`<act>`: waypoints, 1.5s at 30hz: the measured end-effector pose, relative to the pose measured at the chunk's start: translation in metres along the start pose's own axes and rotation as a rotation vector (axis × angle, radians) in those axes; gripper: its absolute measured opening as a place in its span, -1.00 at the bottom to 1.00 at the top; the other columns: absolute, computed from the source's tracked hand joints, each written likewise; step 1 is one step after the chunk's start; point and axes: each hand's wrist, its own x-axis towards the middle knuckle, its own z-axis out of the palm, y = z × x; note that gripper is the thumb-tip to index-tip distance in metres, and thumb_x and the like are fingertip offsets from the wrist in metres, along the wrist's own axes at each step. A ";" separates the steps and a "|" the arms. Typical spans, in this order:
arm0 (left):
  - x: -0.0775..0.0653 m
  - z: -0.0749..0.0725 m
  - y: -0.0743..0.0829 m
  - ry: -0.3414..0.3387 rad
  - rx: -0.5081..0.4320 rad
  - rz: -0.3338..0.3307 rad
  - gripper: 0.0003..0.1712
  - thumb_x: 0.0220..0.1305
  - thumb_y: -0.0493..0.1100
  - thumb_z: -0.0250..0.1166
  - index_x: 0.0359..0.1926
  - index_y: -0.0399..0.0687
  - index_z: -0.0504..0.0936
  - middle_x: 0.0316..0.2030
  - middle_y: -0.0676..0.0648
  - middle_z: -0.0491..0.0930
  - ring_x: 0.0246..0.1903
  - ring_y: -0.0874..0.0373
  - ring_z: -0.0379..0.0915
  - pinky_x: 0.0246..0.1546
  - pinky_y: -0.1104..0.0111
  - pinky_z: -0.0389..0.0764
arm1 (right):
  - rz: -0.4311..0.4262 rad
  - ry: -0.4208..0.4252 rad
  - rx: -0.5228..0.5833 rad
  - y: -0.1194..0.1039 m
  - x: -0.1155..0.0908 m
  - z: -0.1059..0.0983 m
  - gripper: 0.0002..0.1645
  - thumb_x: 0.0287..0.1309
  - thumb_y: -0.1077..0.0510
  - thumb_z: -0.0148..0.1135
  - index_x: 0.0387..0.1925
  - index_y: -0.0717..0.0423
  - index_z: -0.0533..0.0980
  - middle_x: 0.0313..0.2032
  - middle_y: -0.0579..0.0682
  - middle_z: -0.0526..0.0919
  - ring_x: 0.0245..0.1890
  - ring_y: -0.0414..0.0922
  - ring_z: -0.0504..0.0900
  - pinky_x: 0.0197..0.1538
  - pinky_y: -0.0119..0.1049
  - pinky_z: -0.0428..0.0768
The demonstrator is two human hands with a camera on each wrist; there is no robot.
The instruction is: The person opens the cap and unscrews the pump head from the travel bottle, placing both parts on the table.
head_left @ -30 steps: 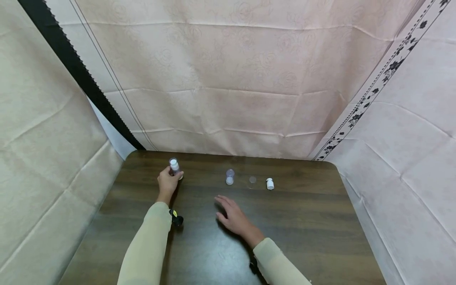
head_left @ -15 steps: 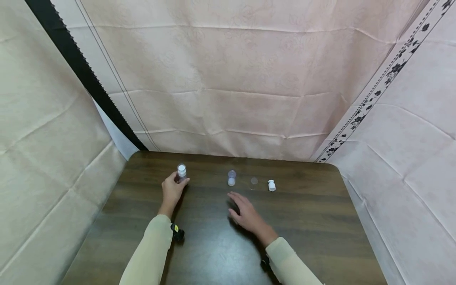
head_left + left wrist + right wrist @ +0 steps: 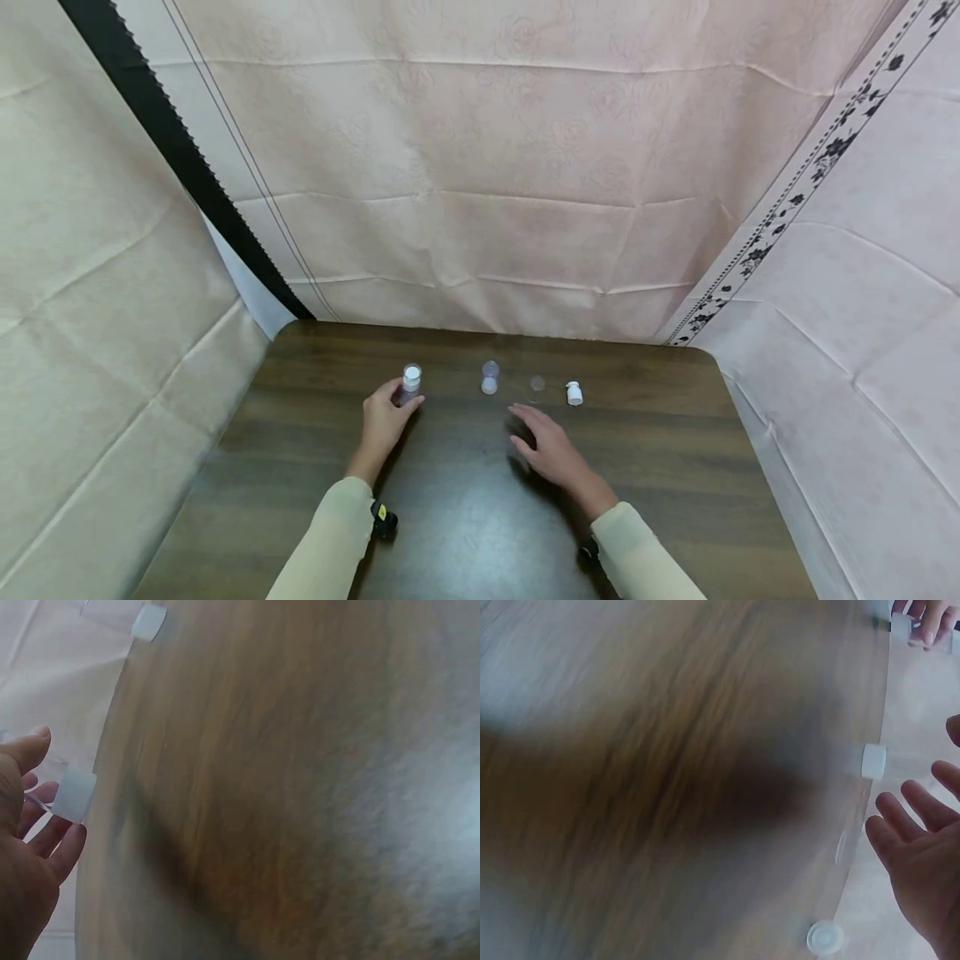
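Observation:
A small clear cylinder with white parts at both ends (image 3: 411, 379) is held between the thumb and fingers of my left hand (image 3: 382, 423), over the left half of the table. In the left wrist view its white lower end (image 3: 73, 795) shows beside the fingertips. My right hand (image 3: 553, 450) hovers above the table, fingers loosely extended and holding nothing. Beyond it stand a similar clear cylinder with a white base (image 3: 490, 386), a faint clear round piece (image 3: 537, 383) and a small white bottle (image 3: 574, 393), roughly in a row.
The brown wood-grain table (image 3: 465, 517) has rounded far corners. Pale cloth (image 3: 480, 208) hangs behind its far edge, with more cloth at both sides. A dark wrist-worn device (image 3: 384, 520) sits at the left wrist.
My left hand has carried the clear cylinder to the right and slightly nearer. The right hand has also shifted right, still holding nothing. The row of things stays where it was.

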 end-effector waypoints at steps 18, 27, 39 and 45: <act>-0.027 0.022 0.046 -0.100 0.070 0.337 -0.56 -0.04 -0.24 0.68 -0.11 -0.25 0.74 -0.24 -0.19 0.72 -0.24 -0.06 0.68 -0.20 0.07 0.72 | 0.027 0.012 0.039 0.005 -0.014 -0.029 -0.32 0.44 0.04 0.27 0.49 0.07 0.34 0.45 0.11 0.42 0.45 0.11 0.41 0.36 0.17 0.46; -0.037 0.031 0.065 -0.184 0.251 0.466 -0.54 -0.02 -0.09 0.68 -0.09 -0.13 0.77 -0.26 -0.04 0.65 -0.27 0.10 0.54 -0.28 0.25 0.66 | 0.129 0.055 0.169 0.001 -0.017 -0.035 -0.25 0.35 0.03 0.38 0.49 0.01 0.35 0.40 0.11 0.49 0.29 0.13 0.58 0.26 0.12 0.58; -0.047 0.045 0.093 -0.298 0.465 0.576 -0.54 0.08 0.05 0.62 -0.03 -0.03 0.77 -0.21 0.01 0.64 -0.22 0.11 0.48 -0.23 0.23 0.55 | 0.243 0.090 0.365 -0.007 -0.017 -0.038 -0.38 0.33 0.11 0.40 0.38 0.02 0.47 0.16 0.25 0.68 0.17 0.15 0.68 0.21 0.03 0.63; -0.049 0.051 0.103 -0.315 0.526 0.602 -0.54 0.11 0.07 0.60 -0.01 -0.01 0.77 -0.20 0.01 0.61 -0.21 0.11 0.42 -0.23 0.25 0.48 | 0.226 0.106 0.405 -0.003 -0.017 -0.034 -0.47 0.32 0.14 0.40 0.29 0.07 0.55 0.12 0.13 0.72 0.09 0.05 0.74 0.10 -0.18 0.70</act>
